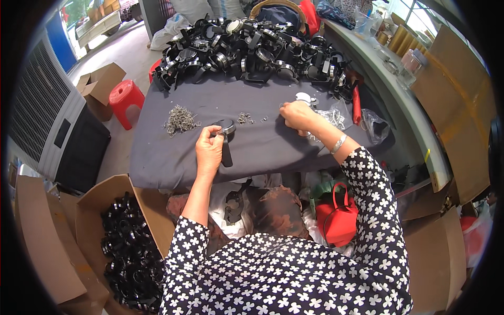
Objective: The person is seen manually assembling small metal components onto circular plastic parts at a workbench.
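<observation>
My left hand (210, 146) is closed round a wristwatch (227, 146) with a round metal case and a black strap that hangs down over the cloth. Right of it, my right hand (298, 116) is curled with its fingers drawn together; whatever they hold, if anything, is hidden. Just beyond that hand lies a round white-faced piece (303, 97), and beside its wrist a clear plastic bag of small metal parts (336, 116). A heap of small metal pieces like buckles (181, 121) sits left of my left hand. A smaller group of such pieces (244, 118) lies between my hands.
Black watches are piled (252, 50) along the table's far side. At lower left, a cardboard box (152, 210) holds more of them. A red stool (126, 100) stands left of the cloth-covered table (157, 157). A long ledge (391, 89) runs along the right. A red bag (336, 218) lies near my lap.
</observation>
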`<move>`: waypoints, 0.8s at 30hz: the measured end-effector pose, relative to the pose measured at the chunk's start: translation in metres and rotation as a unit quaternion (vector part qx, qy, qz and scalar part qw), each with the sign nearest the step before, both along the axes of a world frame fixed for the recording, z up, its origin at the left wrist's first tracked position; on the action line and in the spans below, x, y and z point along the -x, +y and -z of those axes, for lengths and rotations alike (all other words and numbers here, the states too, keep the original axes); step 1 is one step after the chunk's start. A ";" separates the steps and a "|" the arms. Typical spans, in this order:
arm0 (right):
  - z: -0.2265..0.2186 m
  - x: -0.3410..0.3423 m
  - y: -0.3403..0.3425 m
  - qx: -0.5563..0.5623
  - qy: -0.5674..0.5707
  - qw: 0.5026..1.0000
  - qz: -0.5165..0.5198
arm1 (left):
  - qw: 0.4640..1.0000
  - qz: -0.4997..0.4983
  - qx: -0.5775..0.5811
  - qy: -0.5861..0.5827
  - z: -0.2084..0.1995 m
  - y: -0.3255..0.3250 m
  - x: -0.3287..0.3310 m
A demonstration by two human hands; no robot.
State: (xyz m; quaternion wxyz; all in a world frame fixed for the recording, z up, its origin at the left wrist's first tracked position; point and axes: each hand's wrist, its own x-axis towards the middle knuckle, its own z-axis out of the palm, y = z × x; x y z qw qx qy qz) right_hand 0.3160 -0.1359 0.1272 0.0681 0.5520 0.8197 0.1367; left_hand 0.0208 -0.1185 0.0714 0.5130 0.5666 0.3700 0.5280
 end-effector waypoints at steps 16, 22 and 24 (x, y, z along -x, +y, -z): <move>0.002 0.005 -0.016 -0.044 0.237 0.970 0.025 | 1.000 -0.016 -0.019 0.010 -0.001 0.002 -0.004; 0.013 0.038 -0.020 0.011 0.504 0.863 0.022 | 1.000 -0.015 -0.013 -0.004 -0.008 -0.003 -0.003; 0.015 0.060 -0.022 0.039 0.580 0.813 0.028 | 1.000 -0.009 -0.009 0.009 -0.002 -0.001 -0.002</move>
